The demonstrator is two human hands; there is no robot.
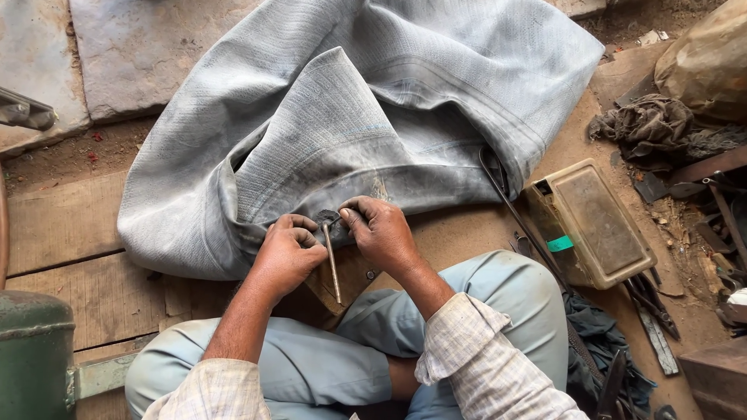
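Head view looks straight down on a large grey rubber tube [366,117], limp and folded over itself, dusty, with fine ribbed lines across its surface and a pale scuffed mark near its lower edge. It lies on the wooden floor just ahead of the person's crossed legs, its near edge right under both hands.

The left hand [286,253] is curled nearly closed, its fingers bent in around the top of a thin metal rod [332,264]. The rod runs from between the two hands back toward the person's lap. Its upper end meets a small dark patch [327,217] on the tube's edge.

The right hand [381,232] is also bunched together, fingertips and thumb pinched on the tube's edge beside that patch, touching the rod's top or very near it; which cannot be told.

To the right of the right hand, well apart, sits a grimy tan plastic box [593,224], with a dark rag [646,123] beyond it.
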